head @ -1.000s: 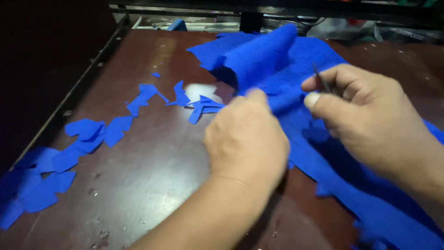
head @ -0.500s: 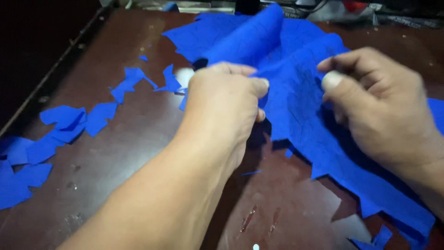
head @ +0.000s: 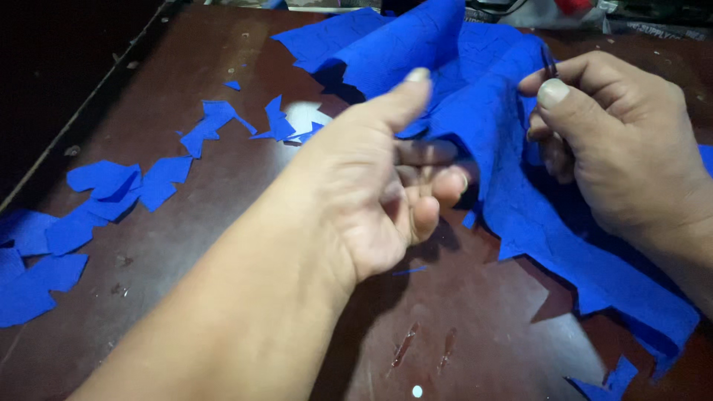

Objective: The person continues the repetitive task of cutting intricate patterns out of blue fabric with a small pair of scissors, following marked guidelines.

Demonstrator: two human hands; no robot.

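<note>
Blue offcuts (head: 89,215) are scattered along the left side of a dark brown worktop (head: 223,245), some near the left edge, a few smaller ones further in toward the middle. A bare stretch of worktop is left between these scraps and the hands, and more bare surface lies at the near edge.

The left hand (head: 379,186) is seen at the centre, its arm reaching in from the near left. Its fingers are curled, with the thumb raised, and a fold of a large blue sheet (head: 475,111) is pinched between them, apparently so that the material is lifted and kept taut.

The sheet is spread from the far middle across to the near right, its near edge jagged and uneven.

The right hand (head: 616,141) is closed around a thin dark tool (head: 548,68), only its tip visible above the thumb, at the sheet's raised far edge. What kind of tool it is cannot be told.
</note>
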